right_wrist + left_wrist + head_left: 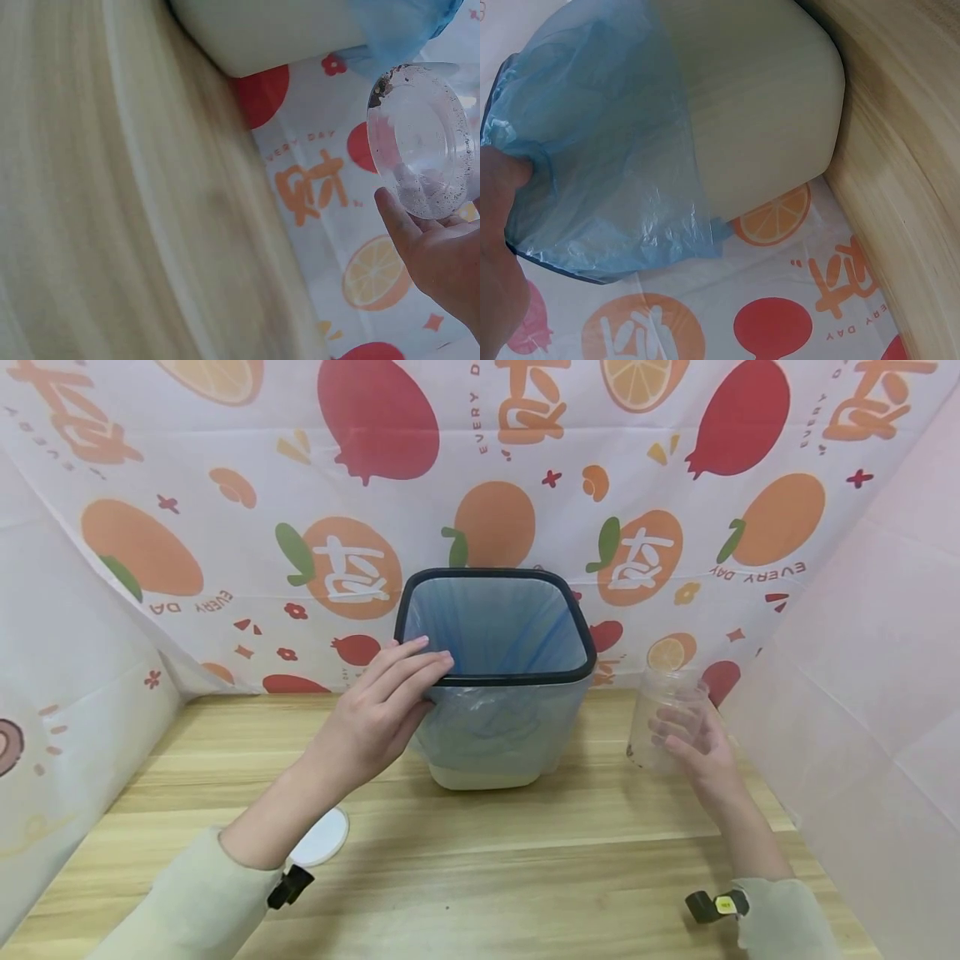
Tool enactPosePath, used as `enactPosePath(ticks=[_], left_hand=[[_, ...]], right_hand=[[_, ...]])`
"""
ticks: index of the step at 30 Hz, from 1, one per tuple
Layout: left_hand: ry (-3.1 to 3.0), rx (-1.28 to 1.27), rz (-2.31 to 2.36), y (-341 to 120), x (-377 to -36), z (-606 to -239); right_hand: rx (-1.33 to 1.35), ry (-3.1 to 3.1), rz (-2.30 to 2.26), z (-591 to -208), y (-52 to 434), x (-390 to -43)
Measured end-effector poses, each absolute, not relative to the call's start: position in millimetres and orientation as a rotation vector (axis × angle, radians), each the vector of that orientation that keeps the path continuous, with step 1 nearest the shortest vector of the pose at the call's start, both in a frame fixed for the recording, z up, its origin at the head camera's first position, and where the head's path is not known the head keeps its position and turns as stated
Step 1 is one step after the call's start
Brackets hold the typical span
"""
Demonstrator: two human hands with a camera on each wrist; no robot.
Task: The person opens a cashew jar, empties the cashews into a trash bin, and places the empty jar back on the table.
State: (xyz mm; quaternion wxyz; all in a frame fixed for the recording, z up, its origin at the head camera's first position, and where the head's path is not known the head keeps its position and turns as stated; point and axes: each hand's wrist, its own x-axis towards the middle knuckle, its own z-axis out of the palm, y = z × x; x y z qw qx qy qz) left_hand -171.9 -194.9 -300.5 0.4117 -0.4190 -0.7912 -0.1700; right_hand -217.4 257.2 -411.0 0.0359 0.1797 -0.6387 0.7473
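- Nearest to me on the wooden tabletop (525,877) I see two pale green sleeves, each with a small dark strap at the wrist.
- Just beyond my left sleeve lies a flat white round lid (324,837), partly hidden by the forearm.
- My left hand (378,710) reaches forward to the bin; its fingers are nearly straight and rest on the near left corner of the black rim, over the bag's folded edge. In the left wrist view the thumb presses into the blue plastic.
- My right hand (697,743) is curled around a clear plastic jar (663,718), which stands upright on or just above the tabletop, to the right of the bin and apart from it. The right wrist view shows dark specks on the jar's inner wall.
- The cream bin (495,727) stands at the middle of the tabletop, its black rim clamping a pale blue bag liner (495,627) that drapes over the outside.
- Farthest back hangs a white cloth backdrop (495,468) printed with oranges and red fruit.
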Motion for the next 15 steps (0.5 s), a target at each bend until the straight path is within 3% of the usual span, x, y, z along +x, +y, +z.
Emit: enactPosePath(ticks=[15], left_hand=[[-1.999,-1.045,-0.423,-195,-172,-302]], right_hand=[[0.445,-2.091,2.247,-442,265,-227]])
